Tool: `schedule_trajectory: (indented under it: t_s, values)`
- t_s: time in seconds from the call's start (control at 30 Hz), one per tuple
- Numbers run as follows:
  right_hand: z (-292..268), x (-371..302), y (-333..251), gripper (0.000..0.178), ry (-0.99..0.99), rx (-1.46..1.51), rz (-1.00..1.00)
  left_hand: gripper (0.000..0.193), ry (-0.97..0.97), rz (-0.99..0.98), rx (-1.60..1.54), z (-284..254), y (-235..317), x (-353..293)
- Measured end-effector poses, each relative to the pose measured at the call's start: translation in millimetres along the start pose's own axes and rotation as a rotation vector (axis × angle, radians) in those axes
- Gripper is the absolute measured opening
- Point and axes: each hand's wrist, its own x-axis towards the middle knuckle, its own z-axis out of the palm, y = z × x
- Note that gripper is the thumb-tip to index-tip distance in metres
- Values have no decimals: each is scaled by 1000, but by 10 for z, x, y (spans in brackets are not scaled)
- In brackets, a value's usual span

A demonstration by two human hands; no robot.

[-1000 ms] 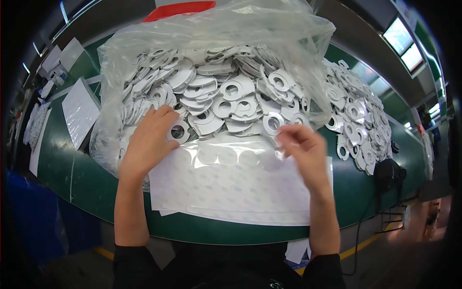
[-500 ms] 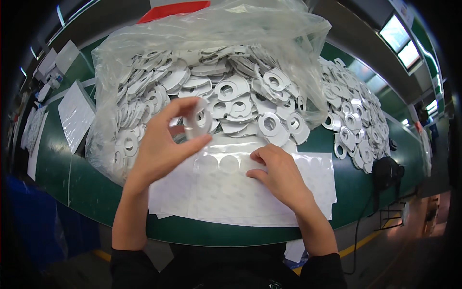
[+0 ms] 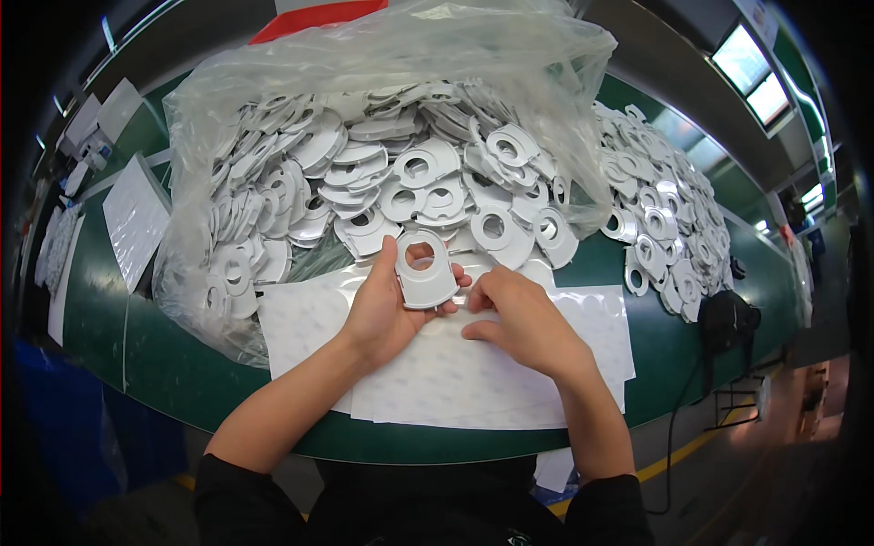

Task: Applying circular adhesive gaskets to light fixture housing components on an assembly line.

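My left hand (image 3: pixel 378 314) holds a flat white plastic part (image 3: pixel 426 284) with a round hole toward its far end, thumb on its left edge and fingertips showing at the right. Close beside it, my right hand (image 3: pixel 521 318) has its thumb and curled forefinger near each other, and a clear glint shows by the fingertips. What the right fingers hold, if anything, I cannot make out. Below both hands lie glossy white sheets (image 3: pixel 492 387) with faint round marks, overlapping at the table's front.
A large clear plastic bag (image 3: pixel 205 118) lies open beyond the sheets, full of similar white parts (image 3: pixel 350 168). Another heap of them (image 3: pixel 669 218) spreads at the right. A red bin (image 3: pixel 319 18) stands behind, a white stack (image 3: pixel 137 223) at left, a black bag-like object (image 3: pixel 728 323) at the right edge.
My left hand has come down and right from the bag's edge, turning the white part face up beside my right hand. My right hand has barely moved.
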Motion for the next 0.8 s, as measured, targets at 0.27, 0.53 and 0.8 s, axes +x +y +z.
schedule_trajectory:
  t_s: [0.27,0.53,0.8]
  values:
    - [183,-148,-105,24,186,-380,-184,50,18,9,12,32,-15,14]
    - [121,-119,-87,45,178,-192,-96,51,6,3,45,33,-6,10]
    - [174,-169,-153,16,157,-296,-40,52,19,5,23,15,-22,23]
